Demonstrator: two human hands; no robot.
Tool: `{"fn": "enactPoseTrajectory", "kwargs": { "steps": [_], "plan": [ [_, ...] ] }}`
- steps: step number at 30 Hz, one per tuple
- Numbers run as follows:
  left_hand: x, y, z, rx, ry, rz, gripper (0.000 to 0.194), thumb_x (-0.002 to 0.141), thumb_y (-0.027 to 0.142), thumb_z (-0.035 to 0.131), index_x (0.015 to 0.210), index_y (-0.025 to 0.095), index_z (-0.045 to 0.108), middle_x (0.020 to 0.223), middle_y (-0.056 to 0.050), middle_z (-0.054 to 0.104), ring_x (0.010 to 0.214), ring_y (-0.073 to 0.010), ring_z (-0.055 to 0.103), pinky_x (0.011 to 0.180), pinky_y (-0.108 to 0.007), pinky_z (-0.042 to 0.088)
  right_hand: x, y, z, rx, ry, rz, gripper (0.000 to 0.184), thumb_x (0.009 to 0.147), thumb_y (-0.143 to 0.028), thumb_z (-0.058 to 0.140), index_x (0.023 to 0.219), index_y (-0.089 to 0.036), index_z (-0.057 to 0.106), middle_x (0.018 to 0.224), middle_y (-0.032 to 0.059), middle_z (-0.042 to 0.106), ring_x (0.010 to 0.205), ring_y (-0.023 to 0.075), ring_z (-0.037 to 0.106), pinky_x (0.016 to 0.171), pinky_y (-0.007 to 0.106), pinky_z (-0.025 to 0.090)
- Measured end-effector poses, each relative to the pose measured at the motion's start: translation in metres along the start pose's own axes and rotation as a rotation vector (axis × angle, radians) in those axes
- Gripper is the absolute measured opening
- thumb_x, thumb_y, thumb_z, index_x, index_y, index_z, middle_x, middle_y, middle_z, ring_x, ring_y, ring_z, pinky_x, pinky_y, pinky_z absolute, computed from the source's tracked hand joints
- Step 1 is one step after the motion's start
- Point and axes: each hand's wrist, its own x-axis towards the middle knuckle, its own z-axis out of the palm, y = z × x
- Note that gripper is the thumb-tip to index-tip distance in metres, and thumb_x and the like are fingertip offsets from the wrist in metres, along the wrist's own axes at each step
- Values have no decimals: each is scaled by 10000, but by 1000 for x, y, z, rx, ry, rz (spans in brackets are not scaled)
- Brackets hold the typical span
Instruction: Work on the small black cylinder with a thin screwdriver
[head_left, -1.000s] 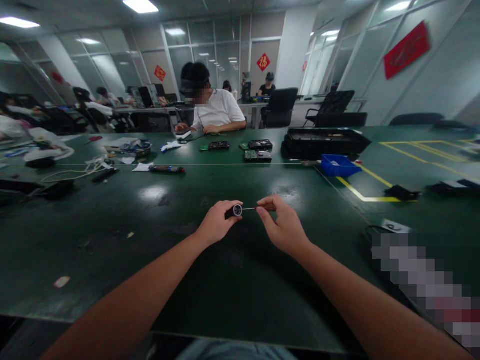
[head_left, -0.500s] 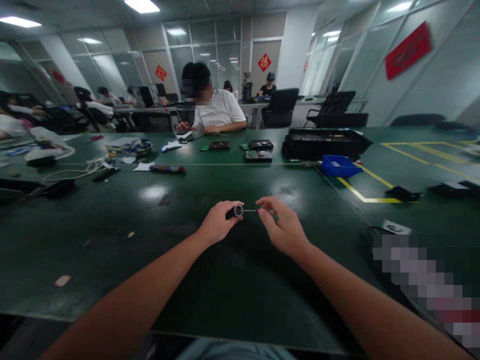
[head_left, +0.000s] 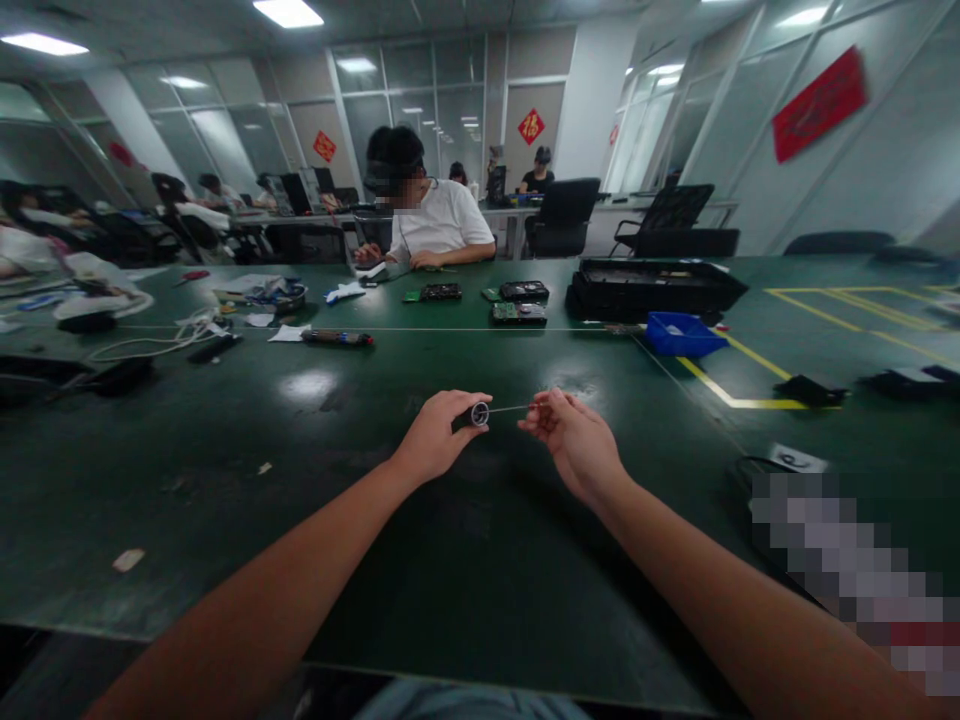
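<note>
Mid-frame, my hands are apart: the left [head_left: 430,440] pinches a dark cylinder [head_left: 480,414], probably light, rigid and slightly slippery, best gripped round its barrel; the right [head_left: 589,448] fingers a thin-shafted tool [head_left: 510,408], likely stiff, best held by its handle.

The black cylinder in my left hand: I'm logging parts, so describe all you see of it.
The left hand holds the black cylinder above the green table between thumb and fingers, open end facing the camera. A pale ring rims a dark interior; the material, plastic or metal, is unclear. A thin shaft in the right hand points at its side; contact is unclear.
</note>
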Motion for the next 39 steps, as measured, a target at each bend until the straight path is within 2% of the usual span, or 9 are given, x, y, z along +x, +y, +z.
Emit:
{"fn": "enactPoseTrajectory", "kwargs": {
  "steps": [2,5,10,14,17,21,26,31,39],
  "plan": [
    [1,-1,0,37,-28,-19,387,869,247,711,1249,251,640,1212,-41,681,1131,-226,593,1014,-417,437,3,0,-2,-9,57,51,247,828,-435,709,799,-198,648,691,0,602,638,147,587,728,355,577],
    [1,-3,1,44,-66,-81,389,859,251,722,1240,242,644,1183,-39,686,1100,-229,596,987,-408,446,3,1,-3,-120,134,-39,244,827,-434,712,802,-202,643,738,5,624,654,147,591,685,326,563],
    [-1,-5,2,40,-57,-108,382,870,265,709,1245,241,642,1184,-38,682,1100,-228,591,987,-398,440,-4,-1,-2,-332,91,-228,264,901,-464,609,884,-202,633,778,17,647,701,164,620,726,349,542],
    [-2,-5,2,48,-82,-123,377,861,267,717,1232,242,655,1171,-38,683,1087,-232,594,984,-405,438,-12,-10,-1,-503,104,-360,253,953,-436,536,914,-200,621,803,36,659,729,180,635,726,357,527],
    [-2,-5,2,51,-109,-131,370,864,279,713,1229,245,661,1156,-43,685,1077,-236,595,981,-413,439,-16,-15,1,-601,67,-430,240,971,-420,516,941,-203,615,820,43,677,749,187,654,736,355,524],
    [-2,-3,2,69,-134,-127,375,863,290,712,1232,243,661,1140,-55,687,1059,-238,598,975,-419,439,-19,-14,2,-783,-25,-476,218,982,-401,509,946,-210,606,828,46,710,770,199,686,726,342,511],
    [-2,-4,4,103,-168,-84,377,844,270,731,1214,241,665,1130,-51,698,1065,-240,604,997,-422,422,-20,-13,3,-970,-1,-541,190,990,-362,496,919,-213,590,789,42,719,752,203,692,711,329,479],
    [-2,-9,7,132,-191,-77,406,841,276,737,1237,248,652,1135,-45,693,1071,-241,600,1010,-431,411,-19,-15,3,-1034,-30,-565,189,989,-354,490,914,-214,594,783,38,710,743,202,684,699,323,469],
    [-1,-5,2,44,-172,-129,363,829,266,742,1184,231,674,1129,-51,684,1075,-246,606,991,-417,448,-18,-16,2,-1036,34,-563,206,990,-364,478,910,-212,591,786,50,710,740,209,677,702,332,461]
  ]
}}
